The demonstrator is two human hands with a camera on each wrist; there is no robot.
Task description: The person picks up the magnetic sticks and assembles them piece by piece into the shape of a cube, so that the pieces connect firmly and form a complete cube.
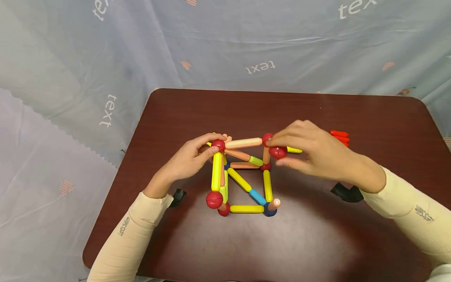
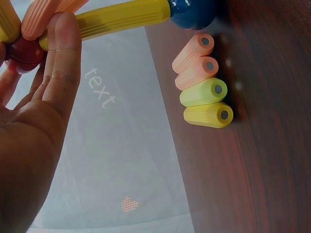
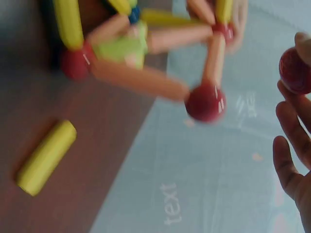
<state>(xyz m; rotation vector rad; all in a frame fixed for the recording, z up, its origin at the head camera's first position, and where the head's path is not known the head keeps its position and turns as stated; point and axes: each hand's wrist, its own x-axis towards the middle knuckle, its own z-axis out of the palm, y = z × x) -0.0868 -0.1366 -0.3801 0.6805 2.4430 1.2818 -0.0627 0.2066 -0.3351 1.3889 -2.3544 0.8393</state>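
A box-like frame of magnetic rods and balls stands on the table, with yellow, peach, green and blue rods. At its upper left corner, my left hand (image 1: 188, 158) pinches a red ball (image 1: 218, 146) joined to a peach rod (image 1: 244, 143) and a yellow rod (image 1: 216, 172). My right hand (image 1: 317, 152) holds a loose red ball (image 1: 278, 152) between thumb and fingers, close to the frame's upper right red ball (image 3: 206, 102). In the right wrist view a gap separates these two balls. One peach rod (image 1: 275, 203) rises from the dark blue ball (image 1: 270, 210) at the near right.
Red rods (image 1: 340, 138) lie at the right, and a yellow rod (image 3: 47, 158) lies nearer the frame. Several peach, green and yellow rods (image 2: 208, 115) sit side by side behind the frame. Black curved pieces (image 1: 347, 192) rest near both forearms on the brown table (image 1: 282, 250).
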